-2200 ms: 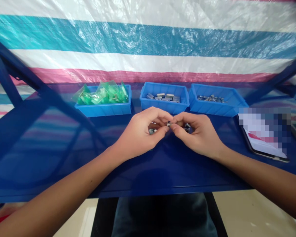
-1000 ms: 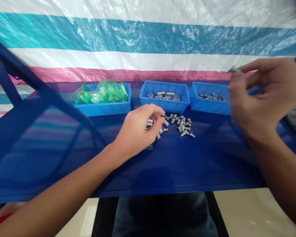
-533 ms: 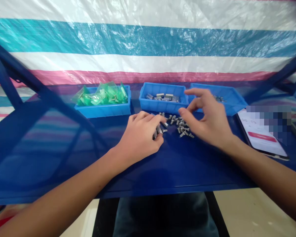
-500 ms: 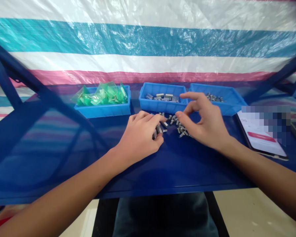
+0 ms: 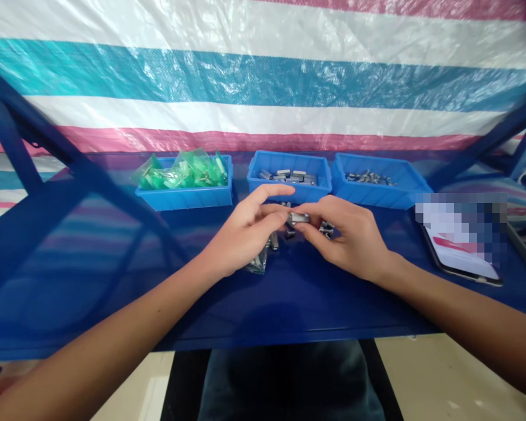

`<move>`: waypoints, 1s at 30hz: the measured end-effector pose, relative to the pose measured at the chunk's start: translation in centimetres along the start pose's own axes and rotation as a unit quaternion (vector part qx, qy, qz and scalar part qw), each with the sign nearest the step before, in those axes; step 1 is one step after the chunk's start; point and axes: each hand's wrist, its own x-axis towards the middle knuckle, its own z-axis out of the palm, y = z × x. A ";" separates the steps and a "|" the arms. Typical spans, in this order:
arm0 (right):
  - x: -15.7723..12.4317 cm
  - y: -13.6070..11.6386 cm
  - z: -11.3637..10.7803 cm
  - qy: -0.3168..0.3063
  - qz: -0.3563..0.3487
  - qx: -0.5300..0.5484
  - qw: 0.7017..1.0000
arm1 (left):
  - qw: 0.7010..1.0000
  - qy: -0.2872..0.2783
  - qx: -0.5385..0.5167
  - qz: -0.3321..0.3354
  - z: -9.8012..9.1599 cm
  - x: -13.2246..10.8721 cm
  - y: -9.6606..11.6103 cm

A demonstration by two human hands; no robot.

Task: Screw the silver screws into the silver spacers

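My right hand [image 5: 348,234] pinches a short silver metal bar [image 5: 299,217] between thumb and fingertips, over the blue table. From the other side, my left hand [image 5: 249,231] meets it at the left end. Its thumb and a finger are pressed together there, while the index finger stretches out above; whatever lies between those fingertips is too small to make out. Below my left hand lies a small clear plastic bag [image 5: 257,263], partly hidden, with another metal bar [image 5: 274,240] beside it. Small screws [image 5: 327,229] show behind my right fingers, mostly covered.
Three blue bins line the back: one with green plastic packets [image 5: 192,169], one with metal bars [image 5: 289,175], one with small screws [image 5: 368,177]. A phone [image 5: 462,248] lies at the right. Blue frame legs [image 5: 61,140] slant at both sides, before a striped sheet [image 5: 254,76].
My hands have come together. My right hand has moved left and now pinches a metal bar. My left hand has lifted off the metal pieces, uncovering the plastic bag.
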 end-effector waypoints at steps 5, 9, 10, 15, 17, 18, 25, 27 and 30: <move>-0.2 0.0 0.3 0.018 -0.004 -0.031 0.999 | 0.989 0.020 0.147 0.028 0.1 -0.3 0.3; -0.3 -0.2 0.4 0.020 -0.007 -0.016 1.000 | 0.989 0.018 0.145 0.027 -0.1 -0.1 0.4; -0.4 -0.3 0.4 0.020 -0.003 -0.013 1.000 | 0.992 0.011 0.124 0.020 -0.1 0.0 0.5; -0.3 -0.4 0.3 0.014 0.042 0.025 0.999 | 0.999 0.012 0.034 0.006 -0.1 0.2 0.6; -0.2 -0.4 0.2 0.009 0.074 0.051 0.996 | 1.000 0.020 0.012 0.010 -0.1 0.2 0.5; -0.1 -0.3 0.1 0.005 0.087 0.062 0.994 | 1.000 0.022 0.004 0.013 -0.1 0.2 0.4; 0.1 -0.1 -0.2 -0.016 0.096 0.091 0.991 | 0.999 0.015 0.000 0.042 -0.1 0.4 0.4; 0.0 -0.2 -0.2 -0.010 0.087 0.084 0.993 | 0.999 0.019 0.015 0.048 0.0 0.3 0.6; 0.1 -0.3 -0.2 -0.001 0.066 0.060 0.996 | 0.997 0.031 0.044 0.063 0.0 0.2 0.6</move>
